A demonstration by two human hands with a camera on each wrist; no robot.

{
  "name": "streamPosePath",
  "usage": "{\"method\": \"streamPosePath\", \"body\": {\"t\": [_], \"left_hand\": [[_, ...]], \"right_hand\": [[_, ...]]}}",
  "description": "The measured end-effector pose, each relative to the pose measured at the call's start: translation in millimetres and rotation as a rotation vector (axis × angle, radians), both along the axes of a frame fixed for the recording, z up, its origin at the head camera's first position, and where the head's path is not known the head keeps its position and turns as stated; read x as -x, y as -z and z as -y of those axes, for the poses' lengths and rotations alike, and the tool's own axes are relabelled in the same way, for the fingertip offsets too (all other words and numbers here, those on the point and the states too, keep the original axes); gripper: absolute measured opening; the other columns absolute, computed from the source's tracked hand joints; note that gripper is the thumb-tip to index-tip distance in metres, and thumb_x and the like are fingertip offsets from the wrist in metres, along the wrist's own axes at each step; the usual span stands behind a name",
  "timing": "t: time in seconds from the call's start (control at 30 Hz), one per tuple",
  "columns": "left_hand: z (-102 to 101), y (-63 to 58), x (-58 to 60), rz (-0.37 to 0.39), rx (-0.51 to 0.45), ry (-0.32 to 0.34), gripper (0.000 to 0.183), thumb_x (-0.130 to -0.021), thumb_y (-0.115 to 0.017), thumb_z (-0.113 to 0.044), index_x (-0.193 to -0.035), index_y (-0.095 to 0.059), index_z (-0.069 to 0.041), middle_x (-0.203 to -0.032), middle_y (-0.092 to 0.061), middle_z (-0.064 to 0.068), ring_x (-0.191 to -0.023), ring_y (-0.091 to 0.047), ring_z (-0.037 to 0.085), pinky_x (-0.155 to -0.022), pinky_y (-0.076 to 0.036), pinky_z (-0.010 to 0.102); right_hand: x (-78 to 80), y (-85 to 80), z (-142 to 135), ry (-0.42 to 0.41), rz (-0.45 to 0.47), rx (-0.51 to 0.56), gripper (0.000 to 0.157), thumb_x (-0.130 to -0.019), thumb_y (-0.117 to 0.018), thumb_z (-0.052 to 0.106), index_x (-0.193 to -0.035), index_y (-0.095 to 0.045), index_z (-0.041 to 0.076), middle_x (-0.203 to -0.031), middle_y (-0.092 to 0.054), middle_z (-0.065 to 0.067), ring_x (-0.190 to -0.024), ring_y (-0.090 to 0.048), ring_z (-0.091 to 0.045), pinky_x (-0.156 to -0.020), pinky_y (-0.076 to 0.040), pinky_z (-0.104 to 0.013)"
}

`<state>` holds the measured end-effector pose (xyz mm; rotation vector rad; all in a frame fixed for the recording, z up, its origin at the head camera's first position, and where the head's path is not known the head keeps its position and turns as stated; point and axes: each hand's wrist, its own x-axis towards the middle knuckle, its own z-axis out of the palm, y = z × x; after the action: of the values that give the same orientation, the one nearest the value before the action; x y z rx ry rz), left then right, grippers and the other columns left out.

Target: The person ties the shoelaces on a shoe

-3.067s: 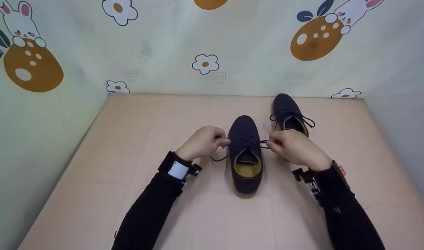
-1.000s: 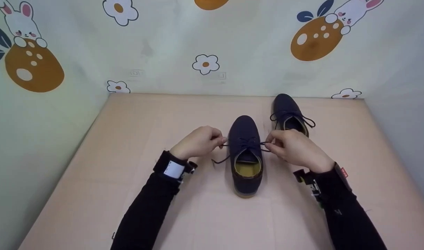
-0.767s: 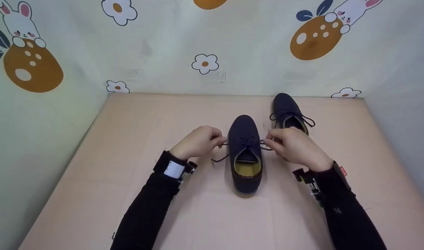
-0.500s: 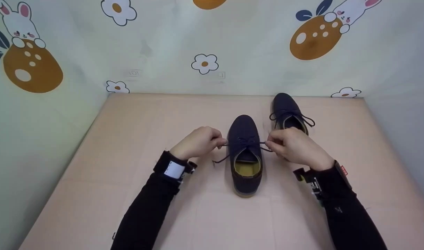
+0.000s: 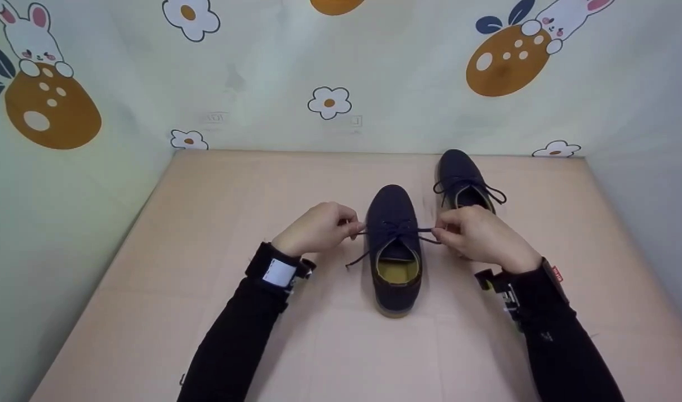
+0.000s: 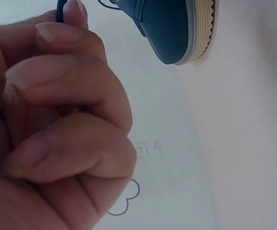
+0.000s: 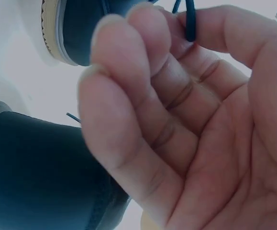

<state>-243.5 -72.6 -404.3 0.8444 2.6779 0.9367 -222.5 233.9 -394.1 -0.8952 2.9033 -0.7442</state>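
Note:
A dark navy lace-up shoe [image 5: 392,206] stands with its toe toward the back wall, its yellow insole showing. On its left side my left hand [image 5: 320,229] pinches a shoelace between thumb and forefinger; the dark lace [image 6: 60,10] shows at those fingertips in the left wrist view. My right hand [image 5: 483,234], on the other side, pinches a shoelace [image 5: 424,230] pulled out straight to the right. In the right wrist view the lace [image 7: 190,21] runs between thumb and forefinger. A loose lace end [image 5: 356,260] hangs at the shoe's left, and another lace end lies under the right fingers.
A matching navy shoe [image 5: 458,164] with a tied bow stands behind my right hand, near the back wall; that hand partly covers its heel. Pale patterned sheeting [image 5: 273,72] encloses the pinkish table surface [image 5: 218,195] at the back and sides.
Over three seconds my left hand has shifted slightly left, drawing lace out. Since half a second ago my right hand has edged right, its lace now longer. The shoe has stayed put.

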Motion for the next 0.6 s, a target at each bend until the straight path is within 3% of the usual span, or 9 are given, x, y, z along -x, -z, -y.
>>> {"method": "streamPosePath", "body": {"t": [0.23,0.4,0.53,0.6], "left_hand": [[0.1,-1.0,-0.4,-0.005,0.007,0.024,0.03,-0.099,-0.059,-0.023,-0.073,-0.069,-0.012,-0.061,-0.051,-0.009,-0.056,-0.043,0.009,-0.056,-0.036,0.027],[-1.3,1.0,0.2,0.0,0.003,-0.018,0.025,-0.099,-0.06,-0.024,-0.082,-0.075,-0.012,-0.068,-0.061,-0.005,-0.057,-0.046,0.01,-0.057,-0.039,0.028],[-5.1,4.6,1.4,-0.022,-0.046,-0.051,0.025,-0.099,-0.061,-0.03,-0.092,-0.077,-0.011,-0.078,-0.068,-0.004,-0.062,-0.052,0.011,-0.06,-0.042,0.029],[-7.3,6.0,1.7,-0.041,-0.074,-0.052,0.029,-0.099,-0.061,-0.033,-0.09,-0.076,-0.01,-0.078,-0.067,-0.004,-0.065,-0.054,0.012,-0.062,-0.043,0.029]], "right_hand": [[-2.3,-1.2,-1.6,0.022,0.055,0.013,0.028,-0.092,-0.062,0.009,-0.066,-0.058,0.019,-0.054,-0.051,0.012,-0.049,-0.051,-0.007,-0.05,-0.043,-0.027],[-1.2,-2.1,-1.8,0.035,0.027,0.01,0.028,-0.092,-0.062,0.01,-0.066,-0.057,0.018,-0.054,-0.049,0.011,-0.049,-0.05,-0.008,-0.053,-0.042,-0.028],[-0.4,-2.8,0.1,0.037,0.029,0.013,0.021,-0.096,-0.064,0.017,-0.075,-0.064,0.015,-0.057,-0.055,0.007,-0.05,-0.051,-0.008,-0.054,-0.044,-0.029],[-0.4,-3.1,2.1,0.032,0.036,0.019,0.019,-0.097,-0.065,0.02,-0.079,-0.067,0.014,-0.059,-0.059,0.006,-0.05,-0.053,-0.007,-0.054,-0.045,-0.029]]}}
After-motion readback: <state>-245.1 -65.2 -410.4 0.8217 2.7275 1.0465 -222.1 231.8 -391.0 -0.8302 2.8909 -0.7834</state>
